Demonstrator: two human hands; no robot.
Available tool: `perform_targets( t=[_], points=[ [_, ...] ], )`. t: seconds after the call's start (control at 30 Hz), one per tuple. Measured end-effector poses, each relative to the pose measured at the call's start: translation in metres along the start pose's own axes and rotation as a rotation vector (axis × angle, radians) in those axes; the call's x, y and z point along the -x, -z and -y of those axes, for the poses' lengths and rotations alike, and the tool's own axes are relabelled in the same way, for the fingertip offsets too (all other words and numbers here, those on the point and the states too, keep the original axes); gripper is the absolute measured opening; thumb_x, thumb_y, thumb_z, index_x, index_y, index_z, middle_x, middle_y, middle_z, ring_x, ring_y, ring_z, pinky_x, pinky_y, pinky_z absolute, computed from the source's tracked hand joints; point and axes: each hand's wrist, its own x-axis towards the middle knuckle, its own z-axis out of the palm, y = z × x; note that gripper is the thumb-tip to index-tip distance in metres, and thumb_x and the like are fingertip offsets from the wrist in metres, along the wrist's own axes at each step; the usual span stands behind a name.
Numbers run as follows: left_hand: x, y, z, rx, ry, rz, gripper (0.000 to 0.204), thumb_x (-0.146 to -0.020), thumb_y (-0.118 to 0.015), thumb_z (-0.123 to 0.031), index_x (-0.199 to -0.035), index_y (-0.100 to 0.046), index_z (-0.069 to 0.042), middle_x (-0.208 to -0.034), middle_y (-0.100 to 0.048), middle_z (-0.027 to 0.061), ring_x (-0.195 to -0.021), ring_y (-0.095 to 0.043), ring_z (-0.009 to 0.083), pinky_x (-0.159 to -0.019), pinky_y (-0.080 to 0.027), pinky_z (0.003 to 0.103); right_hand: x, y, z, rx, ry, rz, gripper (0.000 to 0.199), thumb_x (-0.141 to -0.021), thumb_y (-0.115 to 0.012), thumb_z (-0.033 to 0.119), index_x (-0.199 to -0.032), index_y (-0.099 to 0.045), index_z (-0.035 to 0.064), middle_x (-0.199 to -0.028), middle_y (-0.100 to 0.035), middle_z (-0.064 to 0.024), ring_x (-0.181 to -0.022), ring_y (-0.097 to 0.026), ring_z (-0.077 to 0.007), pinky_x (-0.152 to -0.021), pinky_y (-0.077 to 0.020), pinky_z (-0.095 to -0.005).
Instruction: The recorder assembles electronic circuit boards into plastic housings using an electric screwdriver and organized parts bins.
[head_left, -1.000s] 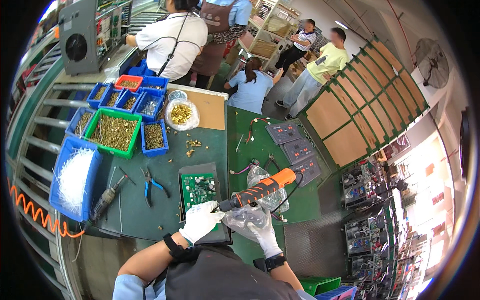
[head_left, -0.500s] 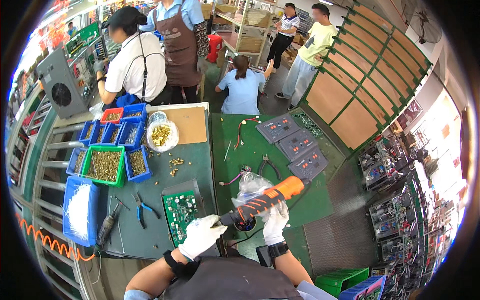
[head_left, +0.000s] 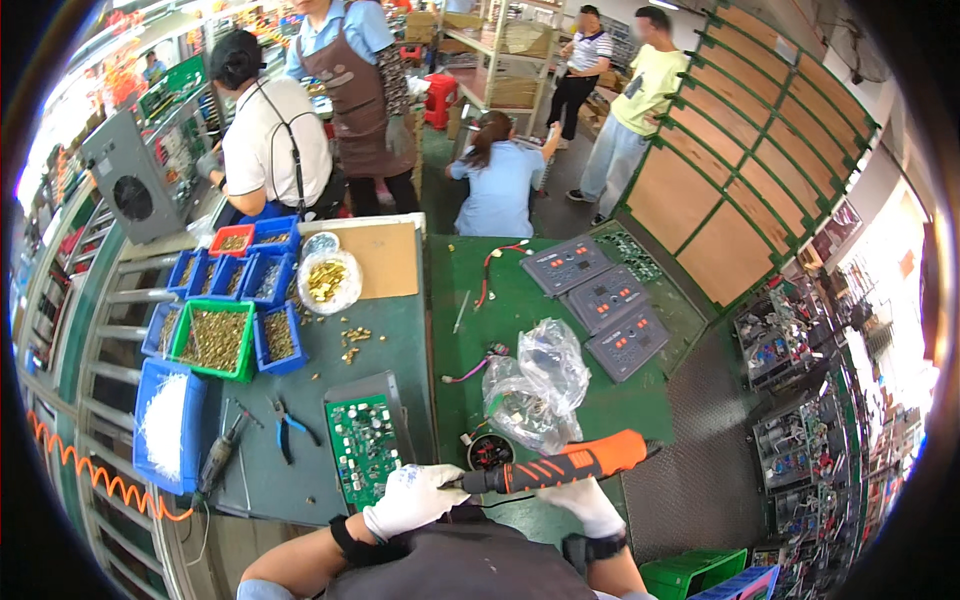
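Level across my lap lies an orange and black electric screwdriver (head_left: 570, 467). My left hand (head_left: 415, 500), in a white glove, is closed on its narrow front end. My right hand (head_left: 588, 507), also gloved, is closed against the underside of its body, the fingertips partly hidden by the tool. Beside my left hand a green circuit board (head_left: 362, 445) rests on a grey panel (head_left: 388, 392). A round dark container (head_left: 491, 452) with small parts stands just beyond the screwdriver. Past it lies a crumpled clear plastic bag (head_left: 540, 385).
At left are blue-handled pliers (head_left: 288, 428), another screwdriver (head_left: 217, 460), a blue bin (head_left: 163, 425) of white strips, a green bin (head_left: 215, 340) of brass parts and a bowl (head_left: 330, 283) of brass fittings. Dark control panels (head_left: 626, 342) lie at right. Several people stand or crouch beyond.
The screwdriver has come down toward me and turned more level, my right hand moving down and right with it. The plastic bag now lies farther right, over where black-handled pliers showed.
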Motion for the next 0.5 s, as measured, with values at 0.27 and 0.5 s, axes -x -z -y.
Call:
perform_targets(
  t=[0.27,0.5],
  points=[
    [0.006,0.005,-0.013,0.132,-0.167,0.033,0.033,-0.089,-0.063,-0.024,-0.116,-0.061,-0.005,-0.080,-0.067,0.0091,-0.064,-0.065,0.0159,-0.060,-0.050,0.030,-0.013,-0.065,0.062,-0.424,0.310,-0.333,0.048,-0.089,-0.063,0.034,-0.126,-0.044,0.0096,-0.103,-0.057,-0.0059,-0.100,-0.055,-0.0216,-0.095,-0.0443,-0.0447],
    [0.074,0.065,0.110,0.946,-0.087,-0.499,0.037,-0.097,-0.052,-0.023,-0.129,-0.052,-0.004,-0.104,-0.066,0.0097,-0.089,-0.062,0.0128,-0.076,-0.050,0.026,0.000,-0.067,0.112,-0.571,0.678,-0.174,0.081,-0.085,-0.064,0.015,-0.150,-0.017,0.0100,-0.100,-0.053,-0.0051,-0.088,-0.051,-0.0192,-0.090,-0.0437,-0.0382]
  ],
)
